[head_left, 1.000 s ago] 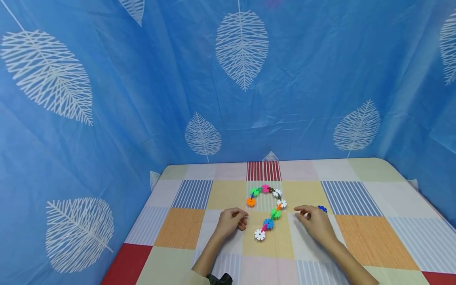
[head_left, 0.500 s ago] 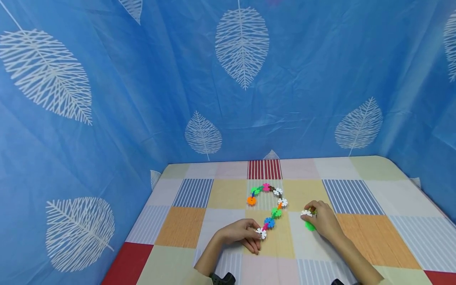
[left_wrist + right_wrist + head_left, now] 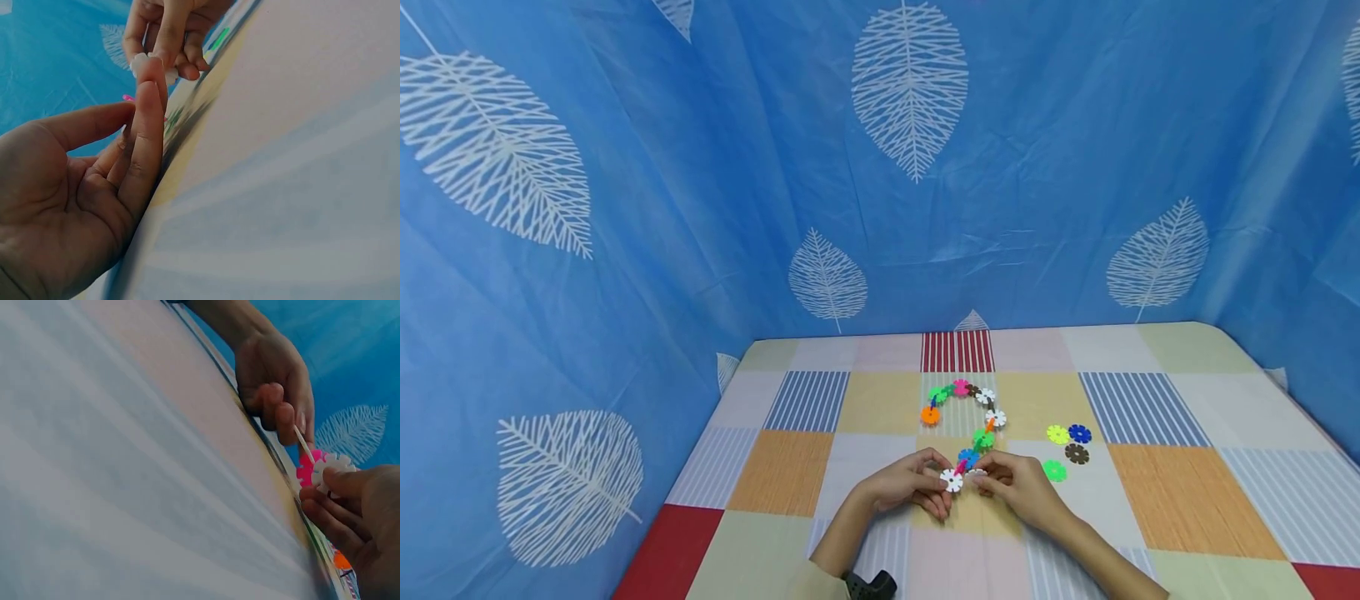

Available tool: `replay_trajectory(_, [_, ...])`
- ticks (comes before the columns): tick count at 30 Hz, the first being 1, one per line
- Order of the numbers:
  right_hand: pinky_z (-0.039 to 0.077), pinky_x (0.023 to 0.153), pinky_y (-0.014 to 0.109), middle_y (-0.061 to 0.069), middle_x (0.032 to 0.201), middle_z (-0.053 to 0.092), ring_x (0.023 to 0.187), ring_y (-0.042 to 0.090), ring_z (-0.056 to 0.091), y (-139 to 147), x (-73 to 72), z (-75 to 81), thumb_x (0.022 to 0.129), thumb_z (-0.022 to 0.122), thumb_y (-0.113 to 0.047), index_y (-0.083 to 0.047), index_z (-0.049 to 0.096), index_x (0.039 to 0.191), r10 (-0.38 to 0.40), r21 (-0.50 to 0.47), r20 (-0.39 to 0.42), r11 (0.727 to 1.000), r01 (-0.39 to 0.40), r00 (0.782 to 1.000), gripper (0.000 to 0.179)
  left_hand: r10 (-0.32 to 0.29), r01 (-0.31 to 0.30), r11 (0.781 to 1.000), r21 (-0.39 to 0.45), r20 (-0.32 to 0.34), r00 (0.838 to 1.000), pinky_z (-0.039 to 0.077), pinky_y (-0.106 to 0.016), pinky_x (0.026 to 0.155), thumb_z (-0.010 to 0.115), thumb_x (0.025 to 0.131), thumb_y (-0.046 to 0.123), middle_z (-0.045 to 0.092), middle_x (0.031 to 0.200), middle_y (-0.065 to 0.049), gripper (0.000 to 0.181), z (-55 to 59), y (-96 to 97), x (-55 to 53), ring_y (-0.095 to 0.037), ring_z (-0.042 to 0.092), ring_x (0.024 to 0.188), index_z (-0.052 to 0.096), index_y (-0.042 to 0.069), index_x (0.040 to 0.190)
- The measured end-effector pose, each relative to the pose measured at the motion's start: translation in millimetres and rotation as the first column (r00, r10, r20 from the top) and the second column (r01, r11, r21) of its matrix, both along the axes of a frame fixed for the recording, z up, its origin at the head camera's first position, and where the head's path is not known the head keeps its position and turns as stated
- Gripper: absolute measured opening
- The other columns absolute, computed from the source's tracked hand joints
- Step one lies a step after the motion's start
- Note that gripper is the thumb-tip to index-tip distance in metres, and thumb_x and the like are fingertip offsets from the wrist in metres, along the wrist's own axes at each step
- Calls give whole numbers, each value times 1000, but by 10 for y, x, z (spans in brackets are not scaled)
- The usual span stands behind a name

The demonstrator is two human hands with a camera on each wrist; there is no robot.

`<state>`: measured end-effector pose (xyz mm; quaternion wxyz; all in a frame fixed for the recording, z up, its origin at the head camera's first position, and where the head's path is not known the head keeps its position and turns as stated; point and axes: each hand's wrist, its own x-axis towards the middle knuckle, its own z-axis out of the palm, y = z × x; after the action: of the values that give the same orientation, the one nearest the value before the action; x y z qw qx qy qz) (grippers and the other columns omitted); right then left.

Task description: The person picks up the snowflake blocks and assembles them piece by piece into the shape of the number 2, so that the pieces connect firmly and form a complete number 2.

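A curved chain of notched plastic snowflake discs lies on the checked cloth. Its far end holds an orange disc, and its near end a white disc joined to a pink disc. My left hand pinches that white end disc, seen edge-on in the right wrist view. Close on its right, my right hand holds a second white disc between thumb and fingers. Fingers hide part of both; whether they interlock I cannot tell.
Loose yellow, blue, brown and green discs lie right of the chain. A blue curtain with white leaves hangs behind the table.
My left hand moved right and took hold of the chain's white end disc. My right hand picked up a white disc from the loose group and brought it left to the chain's end.
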<state>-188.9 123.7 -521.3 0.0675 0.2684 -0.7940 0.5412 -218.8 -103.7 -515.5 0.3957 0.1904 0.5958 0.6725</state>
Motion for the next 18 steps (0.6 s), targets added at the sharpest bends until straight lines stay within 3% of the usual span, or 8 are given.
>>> replay_trajectory(6, [52, 55, 23, -1, 72, 67, 61, 13, 63, -60, 7, -25, 81, 69, -8, -10, 66, 85, -41, 42, -37, 998, 42, 998, 5, -6, 6, 1000, 26, -7, 1000, 54, -24, 60, 45, 94, -1, 64, 75, -7, 19, -1, 11, 4, -12, 63, 62, 39, 3, 112])
replay_trajectory(13, [53, 54, 28, 8, 70, 66, 60, 23, 64, -122, 60, 68, 78, 69, 3, -2, 66, 80, -20, 7, -63, 1000, 21, 998, 6, 36, -36, 999, 33, -22, 999, 53, -23, 57, 46, 92, -3, 64, 71, -6, 18, -26, 42, 5, -11, 62, 59, 41, 3, 108])
replay_trajectory(18, [52, 59, 22, -2, 72, 67, 66, 9, 63, -104, -36, -53, 78, 71, -5, -5, 66, 76, -6, 23, -91, 1000, 8, 996, 5, 70, -69, 997, 18, -40, 997, 52, -22, 55, 46, 90, -7, 62, 67, -5, 16, -32, 66, 1, -10, 59, 55, 43, 1, 104])
